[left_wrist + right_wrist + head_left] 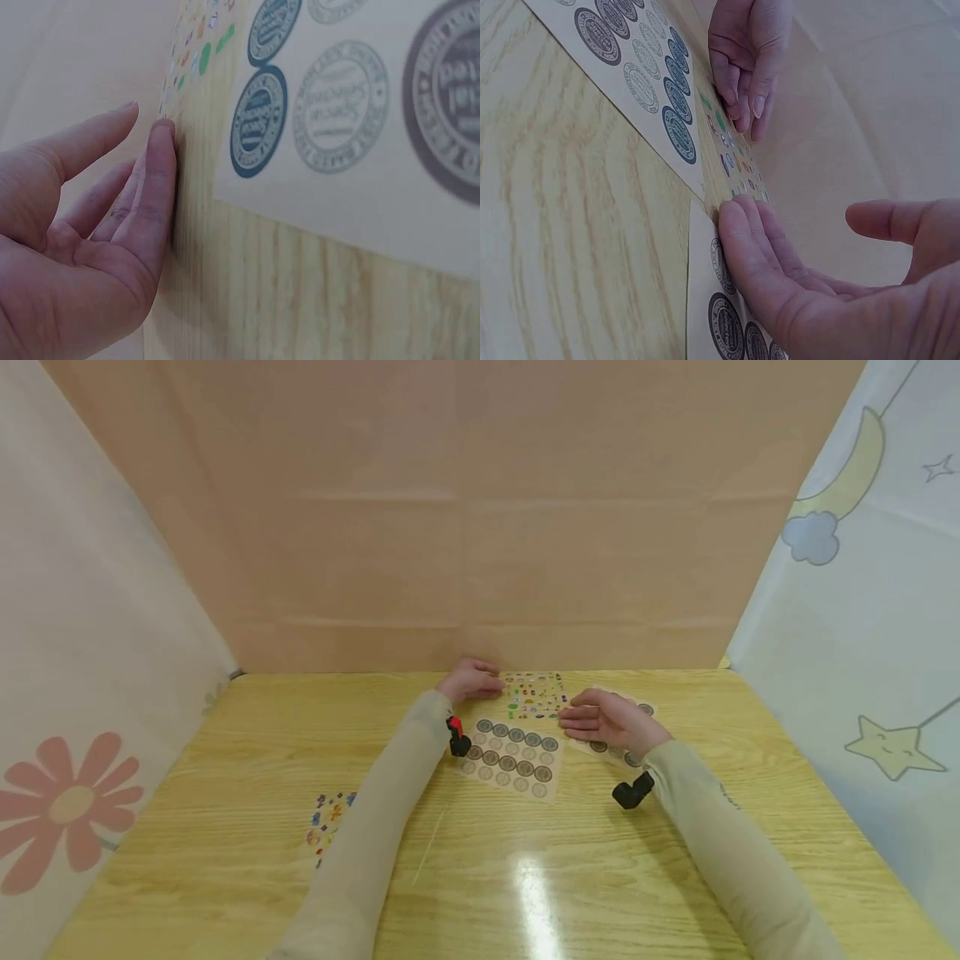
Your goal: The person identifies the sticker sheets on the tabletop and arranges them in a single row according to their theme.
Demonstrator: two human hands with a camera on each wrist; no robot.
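Observation:
A clear sheet of small colorful stickers [534,697] lies flat at the back of the table, between the two hands. At its left edge is my left hand [472,680], fingers extended and the little-finger side low against the wood; the left wrist view shows the thumb raised apart from the fingers [154,180]. My right hand [611,718] lies on its side at the sheet's right edge, fingertips right by it and thumb apart in the right wrist view. Beneath this hand is a sheet of round seal stickers [731,330], partly covered. Neither hand grips anything.
Another sheet of round seal stickers [517,760] lies in front of the colorful sheet. A further colorful sticker sheet [326,818] is partly hidden by the left sleeve. Behind the table [480,893] hangs a plain tan backdrop [465,527]; printed cloths flank both sides.

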